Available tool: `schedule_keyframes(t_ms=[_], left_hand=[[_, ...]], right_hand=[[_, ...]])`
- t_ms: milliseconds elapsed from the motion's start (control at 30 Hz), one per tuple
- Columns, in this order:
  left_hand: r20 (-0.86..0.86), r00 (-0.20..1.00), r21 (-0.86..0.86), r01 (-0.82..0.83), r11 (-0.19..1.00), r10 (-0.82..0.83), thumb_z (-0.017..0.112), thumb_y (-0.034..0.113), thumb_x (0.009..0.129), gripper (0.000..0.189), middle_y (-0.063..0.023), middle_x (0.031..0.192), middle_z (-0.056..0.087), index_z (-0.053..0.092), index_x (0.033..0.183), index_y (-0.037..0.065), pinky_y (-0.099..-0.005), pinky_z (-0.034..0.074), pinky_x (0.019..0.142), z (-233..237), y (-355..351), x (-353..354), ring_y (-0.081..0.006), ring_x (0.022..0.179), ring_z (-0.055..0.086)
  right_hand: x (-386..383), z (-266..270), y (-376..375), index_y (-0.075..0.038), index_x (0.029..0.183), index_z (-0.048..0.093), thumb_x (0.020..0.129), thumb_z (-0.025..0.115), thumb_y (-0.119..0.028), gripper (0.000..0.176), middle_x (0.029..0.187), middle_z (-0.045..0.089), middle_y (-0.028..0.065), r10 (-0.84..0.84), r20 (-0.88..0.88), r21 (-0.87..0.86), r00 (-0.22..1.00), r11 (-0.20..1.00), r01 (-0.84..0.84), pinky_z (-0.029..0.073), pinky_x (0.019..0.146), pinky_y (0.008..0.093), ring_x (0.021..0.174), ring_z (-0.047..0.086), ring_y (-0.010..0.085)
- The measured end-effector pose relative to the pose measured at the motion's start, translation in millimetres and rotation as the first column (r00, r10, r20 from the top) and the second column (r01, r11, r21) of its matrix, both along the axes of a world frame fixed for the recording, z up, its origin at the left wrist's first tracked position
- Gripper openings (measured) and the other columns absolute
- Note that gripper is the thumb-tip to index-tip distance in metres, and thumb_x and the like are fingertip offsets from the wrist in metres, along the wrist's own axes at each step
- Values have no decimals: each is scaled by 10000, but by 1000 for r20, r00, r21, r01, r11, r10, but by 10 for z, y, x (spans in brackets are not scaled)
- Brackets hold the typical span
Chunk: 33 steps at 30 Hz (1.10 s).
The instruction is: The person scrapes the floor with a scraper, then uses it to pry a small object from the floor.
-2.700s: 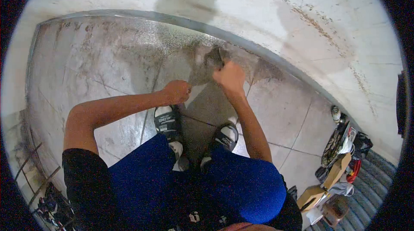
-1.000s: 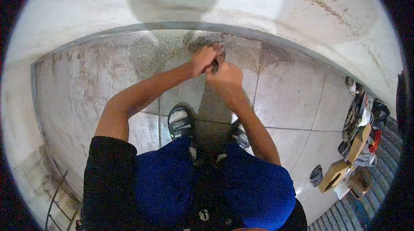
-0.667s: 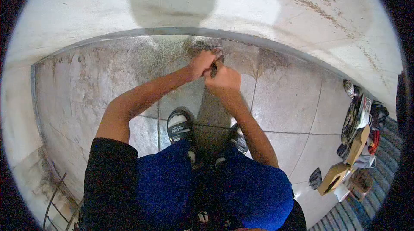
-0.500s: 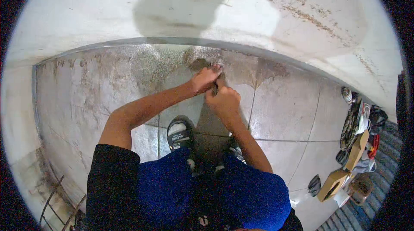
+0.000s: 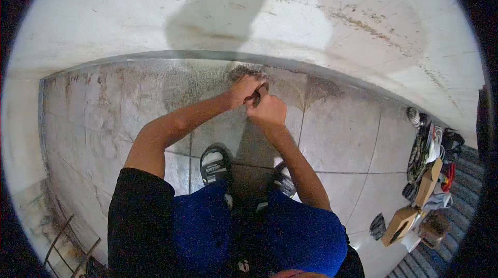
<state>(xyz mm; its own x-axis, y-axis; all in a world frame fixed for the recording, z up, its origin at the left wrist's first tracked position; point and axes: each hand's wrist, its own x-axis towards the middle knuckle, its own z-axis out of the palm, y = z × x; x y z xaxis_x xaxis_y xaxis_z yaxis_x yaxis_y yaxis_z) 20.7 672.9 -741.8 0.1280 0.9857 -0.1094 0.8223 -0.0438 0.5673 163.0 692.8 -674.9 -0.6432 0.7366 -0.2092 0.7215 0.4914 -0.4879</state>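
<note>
Grey floor tiles, left hand and right hand, each grip clenched on a small dark tool at the far wall, sandals near, cardboard boxes right.

No writing is coming through legibly anywhere around my grip.

I am finding only one trace of lettering. A pale mark is showing on the strap of the sandal straight below my left hand and right hand, which are clasping the dark tool. It is blurring into a smear, too small for me to make out a single letter. Far to the lower right of my grip, the cardboard boxes and the heap of bags are showing plain or blurred faces. The tiled floor and the wall above my grip are carrying only stains.
</note>
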Motion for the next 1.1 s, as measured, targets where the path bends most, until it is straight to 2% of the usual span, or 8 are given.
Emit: schedule_keyframes(t_ms=[100,300,433,467,533,767,1000,1100], left_hand=[[-2,998,-219,-67,973,69,482,108,837,275,-218,850,611,494,1081,-18,-414,515,681,186,-22,122,-355,764,628],[-54,997,255,-40,966,55,490,85,819,225,-220,820,608,499,1020,-17,-411,520,679,-316,-45,54,-355,750,630],[259,893,-515,-195,835,368,416,185,924,261,-246,962,607,540,1085,21,-422,491,740,-72,77,21,-334,826,623],[4,998,109,-56,992,56,605,83,741,300,-191,746,615,507,1013,-2,-401,518,624,-556,-67,18,-321,722,643],[-167,986,438,55,897,21,624,90,731,319,-197,740,613,515,1019,5,-408,516,628,-591,-163,97,-322,718,643],[10,1000,-47,-17,999,18,613,93,752,419,-260,830,591,457,1117,-39,-429,507,683,-314,84,-79,-359,826,619],[-202,979,458,57,887,42,600,141,752,252,-212,814,611,559,946,-15,-415,492,661,-612,-80,51,-343,779,617],[106,989,194,83,977,-105,582,145,754,228,-203,763,618,571,898,-32,-412,487,614,-9,29,-114,-326,722,616]], right_hand=[[49,-11,-37,-48,1018,562,752,587,-340,395,702,637,199,-15,44,3,999,1000,15,509,637,455,662,636,366],[40,-164,-92,-35,1038,565,750,568,-332,414,701,640,186,-26,30,13,999,1000,25,515,606,471,630,638,352],[38,-10,-80,-20,1078,557,748,572,-335,456,723,643,188,-4,5,-10,1000,1000,4,516,623,465,651,642,345],[83,59,-118,-16,1071,560,748,572,-337,456,721,643,190,-10,26,-21,1000,1000,11,516,624,463,649,642,344],[128,20,-154,-11,1053,565,747,571,-342,450,715,641,194,-15,29,-26,999,1000,15,515,623,460,645,641,346],[-50,-48,-12,-60,1079,556,747,578,-351,442,732,643,199,9,17,-13,1000,1000,-9,509,639,467,685,639,363],[86,-169,-109,-52,1091,543,745,586,-346,456,735,644,199,-27,21,-86,999,996,28,505,656,466,696,637,371],[-120,-49,74,-45,1085,547,750,580,-342,448,739,647,193,14,-42,-38,999,999,-16,507,672,457,693,639,365]])
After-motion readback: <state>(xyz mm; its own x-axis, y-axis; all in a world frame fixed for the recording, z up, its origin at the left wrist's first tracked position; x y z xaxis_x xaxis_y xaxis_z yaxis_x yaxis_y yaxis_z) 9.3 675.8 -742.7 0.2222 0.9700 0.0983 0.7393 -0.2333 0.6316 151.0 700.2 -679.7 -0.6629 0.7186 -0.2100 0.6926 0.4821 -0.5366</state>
